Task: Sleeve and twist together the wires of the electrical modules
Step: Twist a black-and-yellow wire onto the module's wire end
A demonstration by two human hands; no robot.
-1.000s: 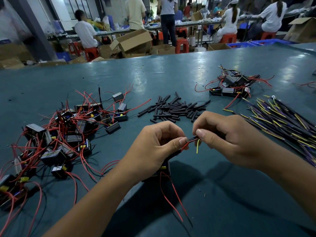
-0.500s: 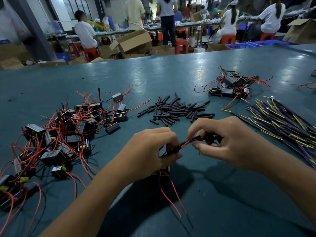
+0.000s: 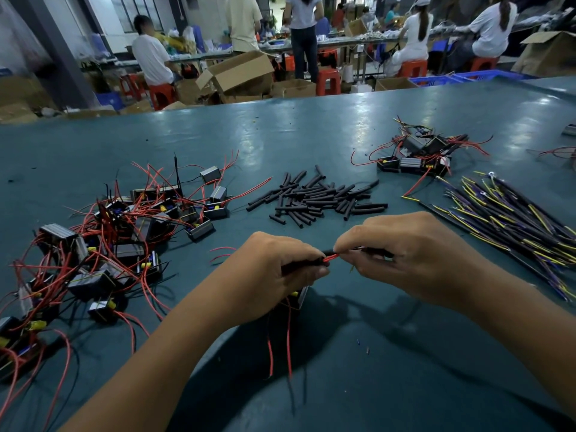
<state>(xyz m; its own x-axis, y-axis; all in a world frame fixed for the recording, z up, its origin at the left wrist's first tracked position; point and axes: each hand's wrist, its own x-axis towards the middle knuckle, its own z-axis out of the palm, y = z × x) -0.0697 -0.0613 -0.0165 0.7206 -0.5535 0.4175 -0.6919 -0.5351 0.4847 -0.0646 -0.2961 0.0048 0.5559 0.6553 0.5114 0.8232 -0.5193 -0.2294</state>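
My left hand (image 3: 274,272) pinched a black sleeve (image 3: 308,261) with the red wire (image 3: 331,257) poking out toward three o'clock. My right hand (image 3: 408,254) pinched a dark lead (image 3: 374,251) coming in along that same line, nearly touching. The module (image 3: 300,299) hung under my left grip, above the table (image 3: 389,353).

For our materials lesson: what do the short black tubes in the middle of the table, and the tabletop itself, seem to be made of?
Short black tubes: probably a soft plastic or rubbery sleeving, matte black. They show hardly any shine and lie as cut, hollow-looking pieces.

Tabletop: a smooth teal coating or sheet, semi-gloss, since the room lights show as blurred bright patches on it. What lies beneath cannot be told.
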